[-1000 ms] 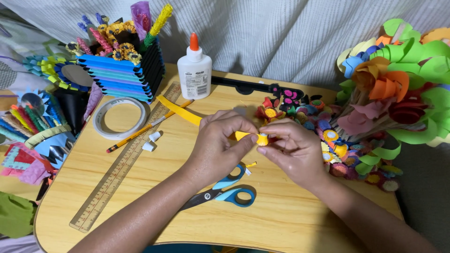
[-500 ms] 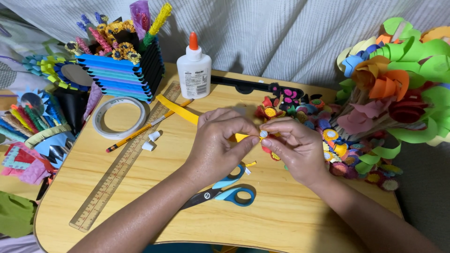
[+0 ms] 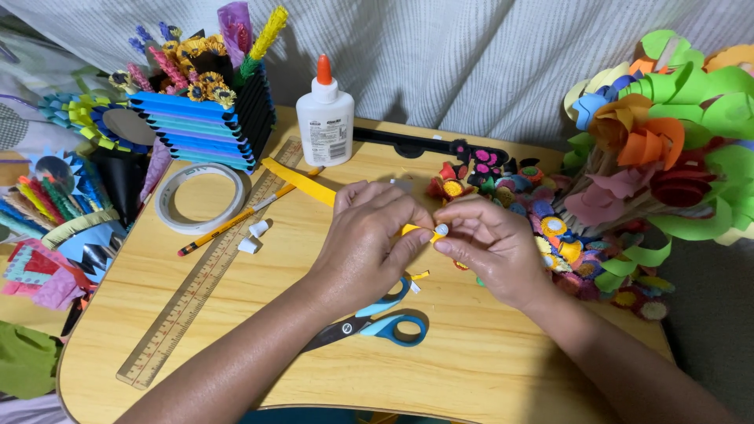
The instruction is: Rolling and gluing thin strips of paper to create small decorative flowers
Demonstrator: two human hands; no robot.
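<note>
I am watching both hands working over the tabletop (image 3: 487, 369). My left hand (image 3: 369, 243) is grasping a yellow paper strip (image 3: 302, 184), which is trailing away behind its fingers; my right hand (image 3: 491, 243) is pinching the strip's rolled end (image 3: 440, 230) between fingertips. Scissors (image 3: 377, 326) are lying just beneath.

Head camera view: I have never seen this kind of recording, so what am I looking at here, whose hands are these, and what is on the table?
The picture comes from one camera worn on a person's head, looking down at their own bare hands; there is no machine. The left hand and right hand meet over a wooden table, pinching the end of a yellow paper strip between their fingertips. Scissors with blue handles lie below the hands. Farther left are a wooden ruler, a pencil, a tape roll and a glue bottle. Small paper flowers lie on the right.
</note>
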